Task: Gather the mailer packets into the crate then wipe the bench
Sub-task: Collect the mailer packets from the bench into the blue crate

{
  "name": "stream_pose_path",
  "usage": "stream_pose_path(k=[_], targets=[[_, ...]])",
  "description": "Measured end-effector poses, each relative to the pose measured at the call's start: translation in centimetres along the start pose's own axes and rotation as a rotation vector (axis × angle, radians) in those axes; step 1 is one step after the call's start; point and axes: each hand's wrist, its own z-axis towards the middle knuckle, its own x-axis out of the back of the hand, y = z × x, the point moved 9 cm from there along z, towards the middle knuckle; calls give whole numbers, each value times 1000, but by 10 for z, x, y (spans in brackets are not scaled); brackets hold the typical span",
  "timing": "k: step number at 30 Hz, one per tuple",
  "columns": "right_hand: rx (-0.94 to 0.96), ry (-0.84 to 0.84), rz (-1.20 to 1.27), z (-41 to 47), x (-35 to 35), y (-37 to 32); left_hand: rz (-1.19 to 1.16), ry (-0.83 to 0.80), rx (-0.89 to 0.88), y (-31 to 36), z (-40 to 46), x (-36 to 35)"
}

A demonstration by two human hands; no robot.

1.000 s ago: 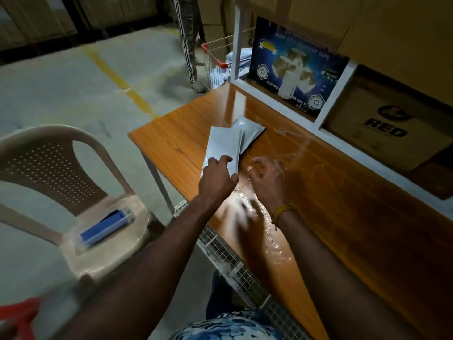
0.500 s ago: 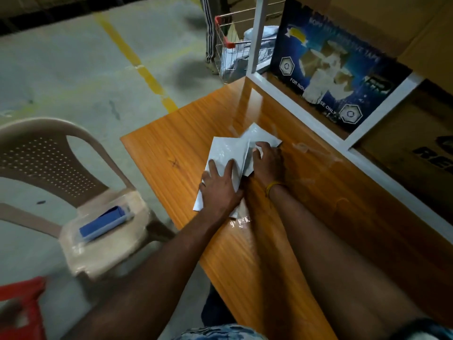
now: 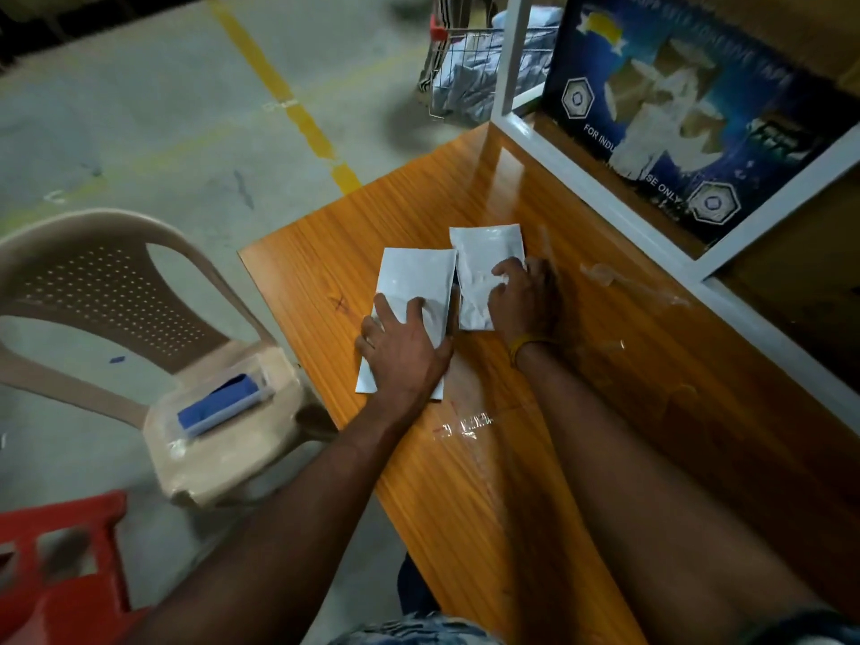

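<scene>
Packets (image 3: pixel 415 284) now spread apart, flat hands (image 3: pixel 404 349) pressing them, chair (image 3: pixel 139 318) beside bench (image 3: pixel 488 481)

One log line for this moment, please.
stage: gathering | left hand: flat on left white plastic mailer packet | right hand: on right packet | glossy orange wooden bench: unwiped

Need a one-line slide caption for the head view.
Left hand and right hand each press a flat white plastic mailer packet onto the glossy orange wooden bench.
</scene>
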Motion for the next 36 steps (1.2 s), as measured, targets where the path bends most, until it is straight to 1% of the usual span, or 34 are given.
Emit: stream_pose_path(k=[2, 5, 7, 10, 15, 19, 22, 29, 33, 36], targets=[[-18, -43, -27, -1, -6, -3, -11, -5, 13, -2, 2, -1], [-61, -170, -81, -3, -25, -1, -28, 24, 11, -1, 3, 2], [-58, -170, -128, -3, -30, -1, -34, 44, -9, 0, 4, 7], [-47, -111, -125, -1, -26, -4, -64, 58, -30, -1, 8, 15], [-73, -23, -33, -5, -10, 1, -232, 89, -45, -7, 9, 28], [-113, 75, 93, -21, 16, 6, -333, 137, -97, -10, 3, 45], [-127, 171, 143, -40, 43, 4, -420, 174, -128, -10, -7, 61], [-85, 293, 222, -108, 104, -16, -588, 264, -238, -12, -54, 104], [-74, 391, 189, -171, 143, -22, -664, 265, -317, -11, -105, 120], [-89, 454, 220, -225, 163, -20, -711, 262, -395, -11, -153, 133]])
